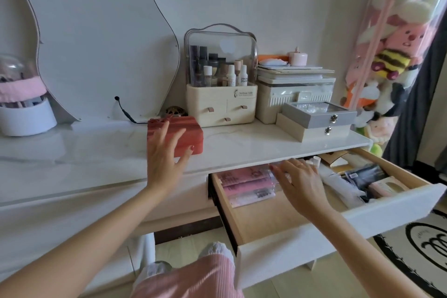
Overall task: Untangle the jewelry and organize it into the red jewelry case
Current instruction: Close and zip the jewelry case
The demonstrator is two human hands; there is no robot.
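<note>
One red jewelry case (pixel 175 134); left hand (pixel 164 155), right hand (pixel 298 182) spread, seemingly holding nothing.

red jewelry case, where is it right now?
In the head view, the red jewelry case sits closed on the white vanity top, left of centre, just in front of the cream cosmetics organizer, with the left hand reaching over it.

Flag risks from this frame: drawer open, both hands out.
1. The left hand reaches over the closed red case, which sits near the desk's front edge; a clumsy grab might push it off.
2. The right hand is inside the open drawer among loose packets; rummaging could snag or spill them.
3. No jewelry is visible yet, so it may be hidden under the drawer clutter.
</note>
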